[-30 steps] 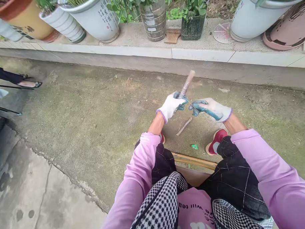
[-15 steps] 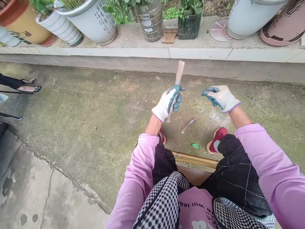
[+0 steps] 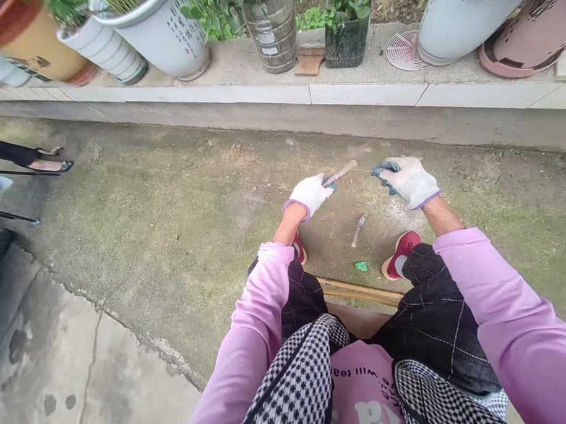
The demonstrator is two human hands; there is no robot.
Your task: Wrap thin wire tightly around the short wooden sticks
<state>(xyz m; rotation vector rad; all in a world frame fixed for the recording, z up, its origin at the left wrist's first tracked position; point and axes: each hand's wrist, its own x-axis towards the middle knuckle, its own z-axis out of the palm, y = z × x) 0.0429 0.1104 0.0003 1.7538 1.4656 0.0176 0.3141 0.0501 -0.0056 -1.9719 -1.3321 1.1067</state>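
My left hand (image 3: 310, 195), in a white glove with a blue-green coated palm, is closed round a wooden stick (image 3: 344, 171) with thread wound about its middle. The stick now tilts toward the right, its bare end near my other hand. My right hand (image 3: 400, 178), gloved alike, is pinched on a fine thread (image 3: 364, 169) that stretches from the stick to its fingertips. Below, between my feet, appears a shorter stick (image 3: 359, 230), also wound with thread. I cannot tell whether this one hangs or lies on the ground.
A small green wrapper (image 3: 361, 266) lies on the concrete ground (image 3: 195, 227). Wooden bars (image 3: 360, 291) of a seat show between my legs. Potted plants stand on a tiled ledge (image 3: 242, 93) ahead. Another person's foot (image 3: 53, 165) is at far left.
My left hand has tipped its stick from nearly upright to slanting right. The shorter stick has turned more upright and shifted slightly right. My right hand has barely moved.
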